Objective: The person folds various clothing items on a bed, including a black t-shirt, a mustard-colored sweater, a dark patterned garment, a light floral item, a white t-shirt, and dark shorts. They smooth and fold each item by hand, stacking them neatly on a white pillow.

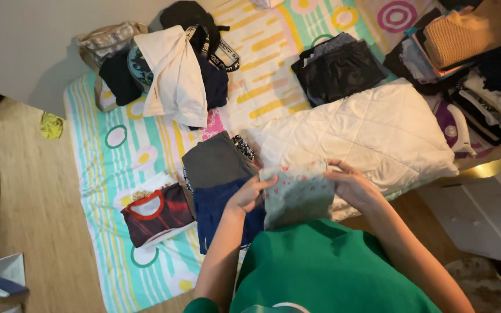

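- Floral cloth [298, 194], head view: a small pale grey-green piece with a pink flower print, held up in front of the person's chest, over the near edge of the bed and just in front of the white quilted pad [372, 136].
- Left hand [250, 194]: fingers curled closed on the cloth's left edge, thumb on top, wrist bent toward the cloth.
- Right hand [352, 185]: fingers pinched shut on the cloth's upper right edge, knuckles up; fingertips partly hidden behind the fabric.
- Green top [326, 266] of the person fills the bottom of the view, directly below the cloth.
- Bedsheet [105, 162]: striped turquoise, yellow and white with ring patterns; it covers the bed and carries everything else.
- Grey folded garment [215, 159] lies just left of the left hand, with a navy garment [213, 211] below it, under the left forearm.
- Dark red shirt [158, 214] with a red collar lies further left, near the bed edge.
- Cream garment [172, 75] is draped over a dark heap at the far left of the bed.
- Black folded stack [337, 69] sits behind the quilted pad.
- Folded piles [471, 52] crowd the far right corner; individual items there cannot be told apart.
- Wooden floor [30, 208] runs along the left side.
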